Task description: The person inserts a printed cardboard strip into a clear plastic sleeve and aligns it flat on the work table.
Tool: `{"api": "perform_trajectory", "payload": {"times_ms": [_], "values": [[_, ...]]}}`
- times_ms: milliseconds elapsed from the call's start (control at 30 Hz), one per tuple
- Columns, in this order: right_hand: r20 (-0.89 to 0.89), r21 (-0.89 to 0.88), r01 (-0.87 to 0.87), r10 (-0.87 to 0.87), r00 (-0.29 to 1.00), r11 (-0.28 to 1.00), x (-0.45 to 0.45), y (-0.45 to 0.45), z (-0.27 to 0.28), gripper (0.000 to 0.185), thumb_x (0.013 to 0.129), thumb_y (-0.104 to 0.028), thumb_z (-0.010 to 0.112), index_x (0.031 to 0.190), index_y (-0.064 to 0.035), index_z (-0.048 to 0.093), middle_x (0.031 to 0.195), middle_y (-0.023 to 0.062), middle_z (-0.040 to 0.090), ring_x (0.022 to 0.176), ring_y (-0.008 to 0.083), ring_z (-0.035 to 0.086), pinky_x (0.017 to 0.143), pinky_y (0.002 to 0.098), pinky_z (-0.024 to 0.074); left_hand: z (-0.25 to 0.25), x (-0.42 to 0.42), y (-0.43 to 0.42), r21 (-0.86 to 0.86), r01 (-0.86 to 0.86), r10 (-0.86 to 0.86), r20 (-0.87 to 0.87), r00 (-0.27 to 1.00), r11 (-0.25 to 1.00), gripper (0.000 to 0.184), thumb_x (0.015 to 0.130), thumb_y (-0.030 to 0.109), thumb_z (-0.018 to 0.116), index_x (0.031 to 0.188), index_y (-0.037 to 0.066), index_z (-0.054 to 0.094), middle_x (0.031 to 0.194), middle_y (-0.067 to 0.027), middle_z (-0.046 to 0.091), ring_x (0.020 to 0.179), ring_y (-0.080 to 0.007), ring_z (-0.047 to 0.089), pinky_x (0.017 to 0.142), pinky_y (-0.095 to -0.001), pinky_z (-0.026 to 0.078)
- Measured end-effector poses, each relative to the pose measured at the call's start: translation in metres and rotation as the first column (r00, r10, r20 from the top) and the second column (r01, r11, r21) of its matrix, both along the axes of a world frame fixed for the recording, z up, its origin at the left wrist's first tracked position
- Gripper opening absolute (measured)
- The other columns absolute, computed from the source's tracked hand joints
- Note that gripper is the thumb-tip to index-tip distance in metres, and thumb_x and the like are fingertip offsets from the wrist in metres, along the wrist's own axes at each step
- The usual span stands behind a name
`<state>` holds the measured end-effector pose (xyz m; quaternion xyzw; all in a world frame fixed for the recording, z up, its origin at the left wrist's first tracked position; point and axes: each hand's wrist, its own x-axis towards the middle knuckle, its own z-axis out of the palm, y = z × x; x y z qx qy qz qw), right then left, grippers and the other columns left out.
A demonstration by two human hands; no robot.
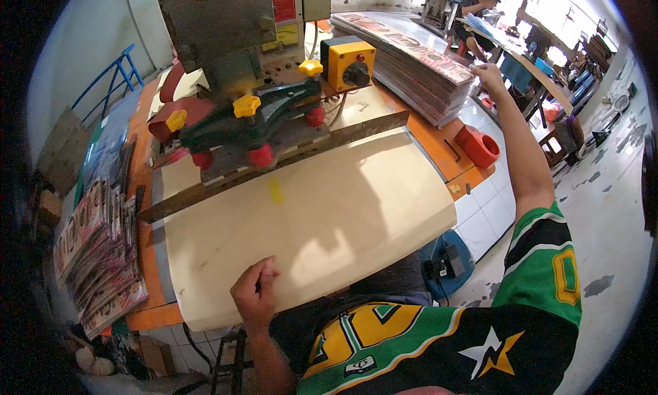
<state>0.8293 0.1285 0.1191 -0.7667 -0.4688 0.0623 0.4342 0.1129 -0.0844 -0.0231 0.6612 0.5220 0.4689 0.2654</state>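
Observation:
My left hand (255,289) is loosely closed over the near edge of a cream sheet (322,217), with nothing visible in its fingers. The sheet covers the work surface before the machine and carries a strip of yellow tape (276,189). My right hand (488,77) reaches out to the far right, fingers pinched at the corner of the top printed sheet (439,60) on a tall stack. The machine (219,38) has yellow knobs, red feet and a long metal bar (295,163) across the cream sheet.
An orange control box (348,64) with a black dial sits beside the machine. A red tape roll (478,147) lies at the table's right edge. Piled printed bags (99,251) lean at the left. A blue stool (449,265) stands below. Another person (478,14) sits at a far table.

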Motion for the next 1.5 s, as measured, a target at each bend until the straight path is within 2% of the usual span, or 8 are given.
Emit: {"api": "perform_trajectory", "payload": {"times_ms": [133,333,567,933,1200,1300,1367,1500], "values": [[0.194,0.214,0.041,-0.083,0.977,0.976,-0.007,0.004,0.011,0.037,0.092,-0.038,0.073,0.091,-0.0014,0.072,0.072,0.0052,0.064,0.060,0.0146,0.059,0.055,0.0325,0.0485,0.002,0.000,-0.001,-0.004,0.009,-0.009,0.003,1.000,1.000,0.020,0.099,0.014,0.062,0.108,0.001,0.074,0.080,-0.0126,0.073,0.072,-0.0197,0.072,0.068,-0.0314,0.054],[-0.595,0.458,0.075,0.243,0.766,0.886,-0.008,0.022,0.016,0.033,0.097,-0.025,0.069,0.113,0.0029,0.060,0.097,0.0132,0.068,0.086,0.0208,0.072,0.067,0.0327,0.0642,0.004,0.000,-0.001,-0.059,0.007,-0.008,-0.014,1.000,0.998,0.025,0.099,0.018,0.059,0.109,0.000,0.074,0.080,-0.0108,0.074,0.074,-0.0161,0.070,0.070,-0.0308,0.056],[-0.843,0.339,0.275,0.160,0.514,0.900,-0.043,0.018,0.032,0.022,0.093,-0.010,0.073,0.109,-0.0020,0.060,0.100,0.0136,0.067,0.081,0.0214,0.070,0.071,0.0330,0.0637,0.006,0.001,-0.001,-0.024,0.016,-0.016,-0.002,1.000,1.000,0.019,0.099,0.014,0.063,0.106,0.000,0.074,0.081,-0.0123,0.073,0.073,-0.0188,0.072,0.067,-0.0303,0.055],[-0.521,0.728,0.040,0.514,0.681,0.685,-0.032,0.018,0.026,0.023,0.102,-0.007,0.058,0.124,-0.0020,0.062,0.113,0.0142,0.069,0.103,0.0247,0.069,0.089,0.0407,0.0587,0.009,0.001,-0.001,-0.022,0.003,-0.003,-0.028,1.000,1.000,0.020,0.100,0.015,0.062,0.106,0.000,0.075,0.081,-0.0123,0.074,0.073,-0.0201,0.072,0.068,-0.0314,0.055],[-0.324,0.822,0.085,0.340,0.883,0.563,0.006,-0.088,0.029,0.032,0.102,-0.023,0.061,0.126,-0.0020,0.063,0.119,0.0078,0.069,0.107,0.0225,0.067,0.093,0.0415,0.0559,0.003,0.000,-0.001,0.004,-0.005,0.006,-0.042,0.999,1.000,0.020,0.099,0.016,0.063,0.104,0.002,0.076,0.079,-0.0093,0.074,0.072,-0.0179,0.071,0.067,-0.0309,0.054],[0.128,0.720,-0.033,-0.087,0.988,0.694,0.063,-0.138,-0.002,0.035,0.104,-0.027,0.058,0.131,-0.0042,0.061,0.125,0.0080,0.067,0.113,0.0237,0.066,0.097,0.0435,0.0542,0.011,0.002,-0.002,-0.083,-0.017,0.013,-0.053,0.999,0.996,0.021,0.099,0.019,0.064,0.104,0.001,0.076,0.079,-0.0094,0.074,0.071,-0.0171,0.071,0.065,-0.0304,0.054],[-0.478,0.805,0.281,0.291,0.829,0.522,0.052,-0.180,-0.001,0.039,0.105,-0.033,0.056,0.135,-0.0079,0.060,0.133,0.0074,0.063,0.120,0.0248,0.061,0.102,0.0440,0.0507,0.005,0.000,-0.001,-0.087,0.001,-0.005,-0.038,0.999,0.996,0.022,0.099,0.020,0.065,0.105,0.001,0.076,0.079,-0.0096,0.074,0.070,-0.0164,0.070,0.063,-0.0296,0.053],[-0.663,0.702,0.453,0.271,0.698,0.549,0.033,-0.252,-0.026,0.045,0.105,-0.043,0.055,0.136,-0.0104,0.059,0.141,0.0068,0.057,0.127,0.0261,0.055,0.104,0.0446,0.0487,0.007,0.001,0.000,-0.116,0.026,-0.028,-0.010,1.000,0.993,0.025,0.100,0.022,0.065,0.107,0.001,0.075,0.079,-0.0096,0.074,0.070,-0.0143,0.069,0.060,-0.0273,0.052]]}}
